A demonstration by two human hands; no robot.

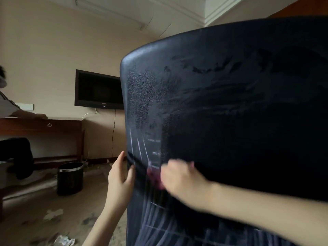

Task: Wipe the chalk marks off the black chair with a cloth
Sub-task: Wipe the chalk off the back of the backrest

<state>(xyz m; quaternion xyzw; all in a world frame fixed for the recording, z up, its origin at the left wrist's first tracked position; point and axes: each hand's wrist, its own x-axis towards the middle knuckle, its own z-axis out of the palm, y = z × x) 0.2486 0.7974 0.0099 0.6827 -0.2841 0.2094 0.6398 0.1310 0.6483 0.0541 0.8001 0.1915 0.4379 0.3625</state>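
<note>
Chalk marks (142, 150) streak the black chair (230, 103) back's lower left. Right hand (181, 178) grips a pink cloth (155, 178) against them, mid-wipe; left hand (120, 174) clasps the edge. Next, probably downward strokes over the lower lines.

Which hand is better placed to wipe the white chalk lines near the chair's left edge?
The right hand. It holds the pink cloth against the black chair, just below the chalk lines. The left hand grips the chair's edge, probably steadying it.
</note>
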